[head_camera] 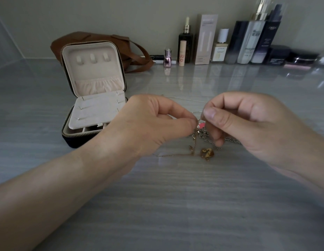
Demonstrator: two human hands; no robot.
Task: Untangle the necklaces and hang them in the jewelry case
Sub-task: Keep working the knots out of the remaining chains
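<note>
Lying in a knot on the grey tabletop (pixel 175 205), the tangled necklaces (pixel 202 140) are found just below the two hands, slightly right of the frame's centre. A gold chain with a brown heart-shaped pendant (pixel 207 153) trails out at six o'clock from the knot, a silver chain (pixel 231 140) runs off toward three o'clock, and a small pink charm (pixel 201 125) hangs at twelve o'clock, lifted between the fingertips. A fine strand is pinched by the left hand (pixel 150 124) between thumb and forefinger, and the same cluster is pinched by the right hand (pixel 248 124) directly opposite; both grips are closed on chain, the other fingers curled in.

If the strands are pulled apart too firmly, the knot is likely to be tightened rather than loosened, and a thin link could be snapped or kinked. The pendant could also be dragged across the glossy surface and swung into other loops, adding turns.

At ten o'clock from the knot the jewelry case (pixel 94 91) stands open, its three lid hooks (pixel 93 58) bare. A brown bag (pixel 96 39) is seen behind it, and cosmetic bottles (pixel 230 44) are lined along the wall at one o'clock, well apart from the work.
</note>
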